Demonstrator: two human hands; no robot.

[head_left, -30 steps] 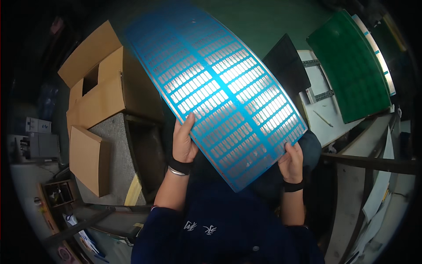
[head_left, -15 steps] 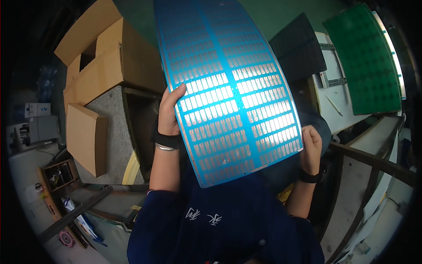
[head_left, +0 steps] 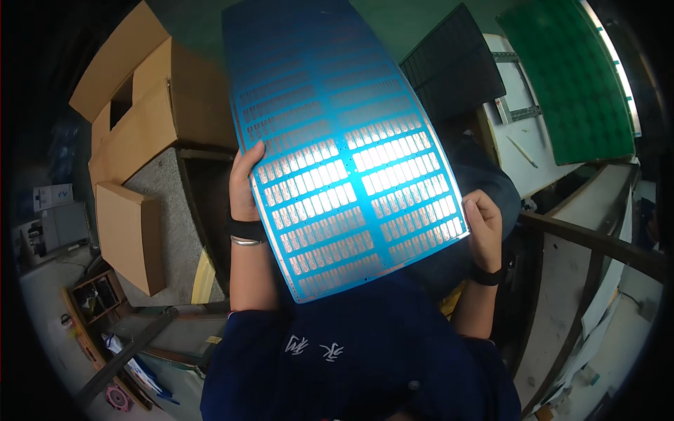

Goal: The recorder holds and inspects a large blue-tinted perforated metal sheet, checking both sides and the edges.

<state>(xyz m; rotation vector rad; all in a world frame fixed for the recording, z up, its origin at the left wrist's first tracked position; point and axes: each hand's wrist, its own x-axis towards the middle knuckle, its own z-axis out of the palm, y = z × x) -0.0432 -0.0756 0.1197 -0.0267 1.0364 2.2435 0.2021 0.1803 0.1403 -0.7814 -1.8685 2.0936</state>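
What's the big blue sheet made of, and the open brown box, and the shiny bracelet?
The blue sheet: maybe stiff board, smoothly coated, with metal patches, because rows of them flash silvery; I can't be sure. The brown box: probably cardboard, since it's matt with thin, flat flaps. The bracelet: likely polished metal, because it gleams silver, though shiny plastic could look similar.

An open cardboard box stands at left.

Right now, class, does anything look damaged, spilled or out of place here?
Nothing clearly stands out: the left hand and right hand hold the blue panel by opposite side edges; its shine looks like reflected light, not damage.
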